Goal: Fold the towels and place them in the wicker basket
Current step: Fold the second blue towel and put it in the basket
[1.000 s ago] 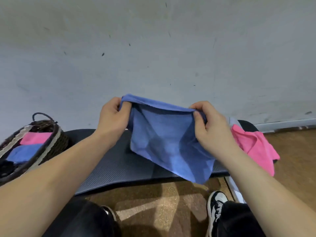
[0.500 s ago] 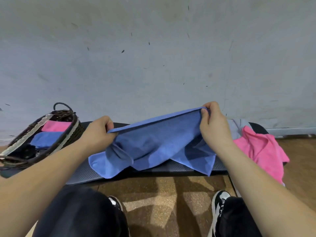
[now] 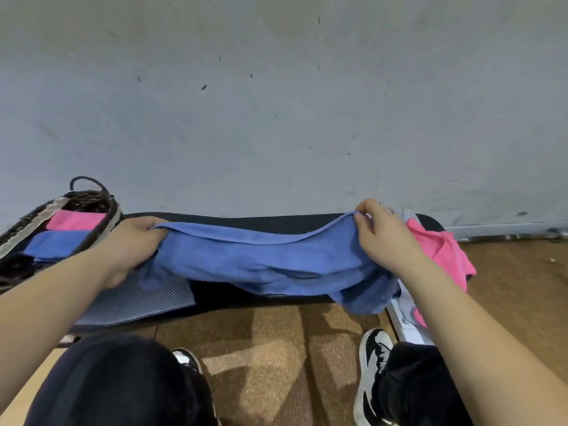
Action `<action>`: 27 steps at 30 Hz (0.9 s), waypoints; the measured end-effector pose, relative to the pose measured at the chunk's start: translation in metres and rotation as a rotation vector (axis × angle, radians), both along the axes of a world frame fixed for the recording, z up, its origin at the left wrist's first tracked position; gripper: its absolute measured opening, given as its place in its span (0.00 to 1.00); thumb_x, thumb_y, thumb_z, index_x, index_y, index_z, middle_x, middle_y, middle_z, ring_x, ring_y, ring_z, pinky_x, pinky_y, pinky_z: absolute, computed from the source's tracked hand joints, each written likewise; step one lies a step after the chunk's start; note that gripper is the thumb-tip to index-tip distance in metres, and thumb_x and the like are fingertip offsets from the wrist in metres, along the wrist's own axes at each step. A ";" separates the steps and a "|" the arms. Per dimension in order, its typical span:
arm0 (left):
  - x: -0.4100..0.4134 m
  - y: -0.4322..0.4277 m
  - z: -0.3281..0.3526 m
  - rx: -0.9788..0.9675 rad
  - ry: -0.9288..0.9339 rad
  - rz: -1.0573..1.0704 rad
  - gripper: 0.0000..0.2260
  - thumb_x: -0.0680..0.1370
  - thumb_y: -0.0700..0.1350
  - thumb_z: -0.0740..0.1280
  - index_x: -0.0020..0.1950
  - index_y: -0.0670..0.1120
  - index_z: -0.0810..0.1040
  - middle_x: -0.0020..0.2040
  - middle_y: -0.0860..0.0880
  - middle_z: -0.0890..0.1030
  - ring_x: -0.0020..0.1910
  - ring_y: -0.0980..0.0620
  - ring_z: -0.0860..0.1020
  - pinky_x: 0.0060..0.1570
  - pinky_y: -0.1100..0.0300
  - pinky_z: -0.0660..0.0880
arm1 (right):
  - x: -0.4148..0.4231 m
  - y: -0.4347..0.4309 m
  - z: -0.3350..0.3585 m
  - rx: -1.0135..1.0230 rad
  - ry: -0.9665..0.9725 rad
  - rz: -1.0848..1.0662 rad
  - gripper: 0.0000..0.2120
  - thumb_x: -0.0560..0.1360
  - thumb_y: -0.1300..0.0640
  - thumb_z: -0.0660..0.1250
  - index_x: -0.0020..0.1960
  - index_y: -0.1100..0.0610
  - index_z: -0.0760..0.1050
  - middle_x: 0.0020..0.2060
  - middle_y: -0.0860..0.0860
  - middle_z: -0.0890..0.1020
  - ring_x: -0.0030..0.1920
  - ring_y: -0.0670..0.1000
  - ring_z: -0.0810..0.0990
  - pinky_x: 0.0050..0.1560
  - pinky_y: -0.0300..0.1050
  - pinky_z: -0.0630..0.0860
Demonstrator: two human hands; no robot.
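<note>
A blue towel (image 3: 261, 262) is stretched wide just above a dark padded bench (image 3: 276, 221). My left hand (image 3: 135, 241) grips its left corner and my right hand (image 3: 381, 238) pinches its right corner. The towel's lower part sags onto the bench and hangs over the front edge at the right. A dark wicker basket (image 3: 107, 210) stands at the bench's left end, holding a folded pink towel (image 3: 73, 220) and a folded blue towel (image 3: 52, 247). A crumpled pink towel (image 3: 442, 253) lies at the bench's right end, behind my right hand.
A grey wall (image 3: 276, 118) rises directly behind the bench. The floor (image 3: 270, 358) below is brown cork-like. My knees in dark trousers and black-and-white shoes (image 3: 372, 364) are at the bottom. A white frame part (image 3: 408, 324) sits below the bench's right end.
My hands have moved far apart, spreading the blue towel from a bunched hold to full width. It has dropped lower toward the bench. The view has shifted slightly down.
</note>
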State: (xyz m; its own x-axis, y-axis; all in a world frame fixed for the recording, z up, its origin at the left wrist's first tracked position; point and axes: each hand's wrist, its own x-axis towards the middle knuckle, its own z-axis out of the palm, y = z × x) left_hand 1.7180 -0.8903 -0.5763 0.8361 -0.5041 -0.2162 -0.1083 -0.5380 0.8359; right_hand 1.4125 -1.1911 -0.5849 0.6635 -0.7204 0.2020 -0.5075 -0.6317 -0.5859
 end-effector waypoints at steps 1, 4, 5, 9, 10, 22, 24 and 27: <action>0.004 0.001 0.000 0.029 0.009 -0.011 0.10 0.80 0.37 0.63 0.48 0.41 0.85 0.41 0.43 0.86 0.39 0.47 0.80 0.41 0.56 0.74 | -0.001 -0.004 0.001 -0.010 0.012 -0.026 0.05 0.83 0.52 0.59 0.55 0.51 0.73 0.35 0.49 0.78 0.47 0.59 0.78 0.42 0.50 0.69; 0.014 -0.002 0.000 0.104 0.038 0.004 0.07 0.79 0.41 0.70 0.45 0.39 0.82 0.39 0.42 0.83 0.37 0.47 0.79 0.40 0.57 0.74 | 0.003 -0.017 -0.001 -0.061 0.035 -0.128 0.06 0.81 0.49 0.60 0.53 0.48 0.74 0.36 0.49 0.79 0.46 0.60 0.80 0.44 0.51 0.74; 0.019 -0.005 -0.003 0.152 -0.021 0.011 0.07 0.79 0.42 0.72 0.43 0.40 0.82 0.38 0.42 0.83 0.36 0.47 0.78 0.38 0.58 0.73 | 0.007 -0.021 -0.004 -0.094 0.041 -0.157 0.06 0.81 0.49 0.60 0.54 0.48 0.74 0.40 0.51 0.82 0.48 0.61 0.80 0.45 0.52 0.75; 0.044 -0.022 -0.013 0.315 -0.309 0.034 0.12 0.77 0.46 0.71 0.41 0.37 0.80 0.37 0.41 0.82 0.35 0.46 0.75 0.34 0.58 0.69 | 0.045 -0.027 -0.030 -0.078 -0.001 -0.166 0.08 0.83 0.50 0.61 0.56 0.52 0.75 0.43 0.53 0.83 0.50 0.61 0.81 0.43 0.50 0.71; 0.052 -0.027 -0.017 0.310 -0.320 0.044 0.12 0.77 0.44 0.70 0.42 0.35 0.80 0.36 0.41 0.80 0.35 0.46 0.74 0.34 0.58 0.69 | 0.059 -0.031 -0.038 -0.071 -0.013 -0.165 0.08 0.83 0.51 0.61 0.56 0.53 0.75 0.44 0.55 0.83 0.50 0.62 0.81 0.43 0.51 0.72; 0.168 -0.071 -0.103 0.642 -0.466 -0.088 0.08 0.79 0.42 0.63 0.52 0.48 0.81 0.52 0.42 0.83 0.50 0.40 0.79 0.48 0.49 0.78 | 0.173 -0.079 -0.120 0.086 0.214 -0.194 0.09 0.83 0.48 0.59 0.57 0.50 0.75 0.47 0.54 0.83 0.48 0.60 0.79 0.44 0.52 0.75; 0.175 -0.070 -0.112 0.703 -0.522 -0.075 0.12 0.78 0.41 0.63 0.60 0.48 0.79 0.57 0.42 0.80 0.55 0.38 0.78 0.50 0.46 0.78 | 0.172 -0.081 -0.126 0.121 0.252 -0.218 0.12 0.82 0.51 0.59 0.63 0.50 0.74 0.52 0.54 0.83 0.52 0.61 0.79 0.49 0.53 0.76; 0.167 -0.064 -0.120 0.703 -0.588 -0.106 0.19 0.77 0.40 0.64 0.67 0.49 0.77 0.65 0.43 0.75 0.64 0.37 0.74 0.58 0.41 0.77 | 0.173 -0.075 -0.122 0.064 0.269 -0.177 0.17 0.81 0.55 0.59 0.68 0.52 0.73 0.60 0.53 0.80 0.59 0.59 0.78 0.56 0.56 0.77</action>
State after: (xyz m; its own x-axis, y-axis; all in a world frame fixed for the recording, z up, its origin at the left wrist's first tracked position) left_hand 1.8853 -0.9547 -0.6963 0.8652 -0.4981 -0.0567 -0.4900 -0.8641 0.1150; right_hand 1.5853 -1.2663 -0.7067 0.5499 -0.8351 -0.0128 -0.7482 -0.4857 -0.4520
